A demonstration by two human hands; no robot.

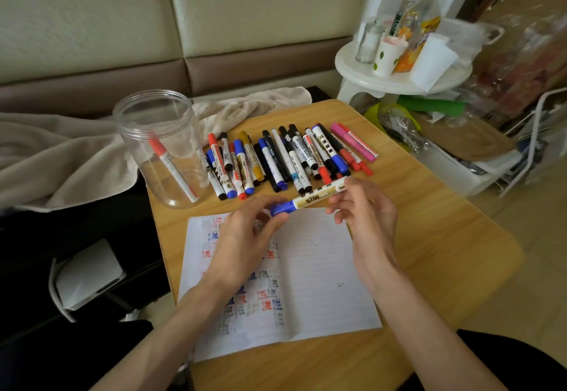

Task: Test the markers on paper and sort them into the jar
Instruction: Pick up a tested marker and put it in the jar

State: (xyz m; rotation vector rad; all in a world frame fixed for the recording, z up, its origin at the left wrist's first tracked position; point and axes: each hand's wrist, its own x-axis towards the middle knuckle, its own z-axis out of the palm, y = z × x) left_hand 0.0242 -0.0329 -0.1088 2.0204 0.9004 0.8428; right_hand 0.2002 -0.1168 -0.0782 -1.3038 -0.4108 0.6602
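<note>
Blue-capped marker (316,197) held over the paper (322,267), cap on. Risks, as judged: if the blue cap (280,209) is pulled off with a jerk, the bare tip may be dragged across a finger or the counter (429,237) instead of the paper. The freed cap may be dropped among the row of markers (291,157) lying just behind the hands and be confused with another's. The open jar (159,145), set at the counter's left edge with one red marker (171,166) leaning inside, may be tipped by a sweeping forearm. The marker is held roughly level between both hands, above the paper's far edge. Its cap end is pinched by the left hand (245,237), its other end by the fingertips of the right hand (365,209).
</note>
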